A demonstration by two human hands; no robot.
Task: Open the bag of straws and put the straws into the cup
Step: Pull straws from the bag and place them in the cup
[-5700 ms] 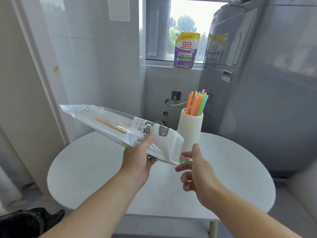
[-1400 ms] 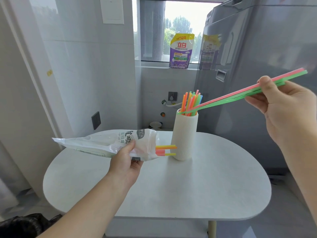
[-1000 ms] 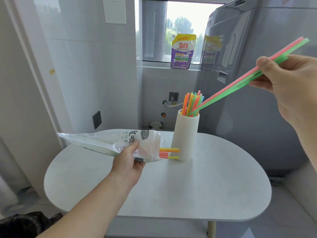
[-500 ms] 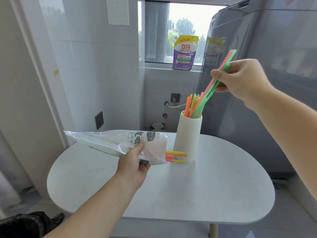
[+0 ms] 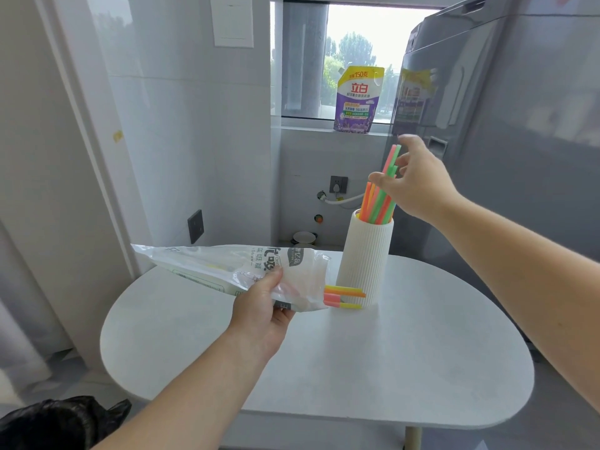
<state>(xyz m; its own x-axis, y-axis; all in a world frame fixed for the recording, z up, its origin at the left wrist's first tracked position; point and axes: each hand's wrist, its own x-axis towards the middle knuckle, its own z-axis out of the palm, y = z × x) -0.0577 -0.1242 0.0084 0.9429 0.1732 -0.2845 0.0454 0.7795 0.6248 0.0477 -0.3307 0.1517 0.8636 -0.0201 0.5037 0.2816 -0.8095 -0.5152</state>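
A white ribbed cup (image 5: 363, 254) stands on the round white table (image 5: 357, 368) and holds several coloured straws (image 5: 376, 203). A pink and a green straw (image 5: 393, 155) stand taller than the rest in the cup. My right hand (image 5: 418, 183) hovers at them with spread, loose fingers, thumb in front of the straws. My left hand (image 5: 263, 310) grips the clear plastic straw bag (image 5: 227, 267) near its open end, holding it level above the table. A few yellow, orange and pink straws (image 5: 344, 295) stick out of the bag's mouth toward the cup's base.
A tall grey appliance (image 5: 519, 157) stands right behind the cup. A purple detergent pouch (image 5: 357, 99) sits on the window sill. White tiled walls close off the left. A black plastic bag (image 5: 58, 420) lies on the floor at the lower left.
My right hand has swung the pink and green straws upright and lowered them into the cup, and its fingers have loosened. My left hand still holds the bag in the same place.
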